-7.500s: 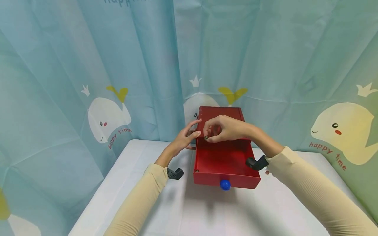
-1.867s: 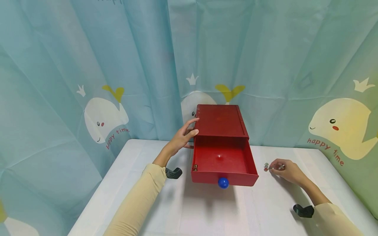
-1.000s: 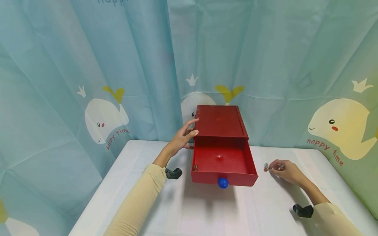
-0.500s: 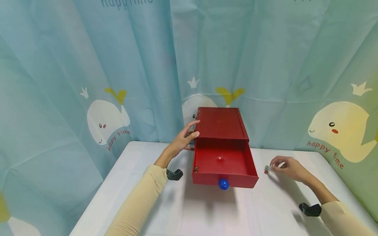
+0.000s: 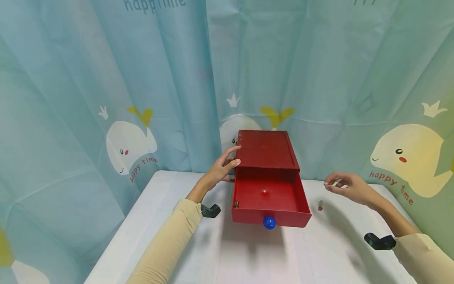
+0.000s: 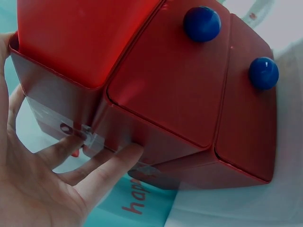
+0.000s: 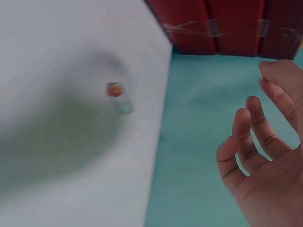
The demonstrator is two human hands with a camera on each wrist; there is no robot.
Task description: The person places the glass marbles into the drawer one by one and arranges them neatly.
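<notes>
A red cabinet (image 5: 267, 149) stands on the table with its top drawer (image 5: 266, 195) pulled out. Two small brownish marbles (image 5: 236, 204) lie in that drawer's front left corner. My left hand (image 5: 220, 169) rests against the cabinet's left side, fingers spread and fairly straight; the left wrist view shows its fingertips (image 6: 135, 152) touching the side wall. Above the table at right, my right hand (image 5: 349, 188) pinches a small pale marble (image 5: 325, 184) between thumb and forefinger. In the right wrist view that marble is mostly hidden. Below the hand, a reddish and a greenish clear marble (image 5: 320, 206) lie together on the table.
The drawer's blue knob (image 5: 269, 223) juts toward me. Two lower drawers with blue knobs (image 6: 263, 73) are pushed in. A white cloth covers the table (image 5: 191, 244), and a blue-green curtain (image 5: 170, 79) with whale prints hangs behind and at both sides.
Since the oldest frame, a second marble has come to lie in the drawer. My right hand went to the marbles at right, pinched one and has lifted it. The left hand has stayed put.
</notes>
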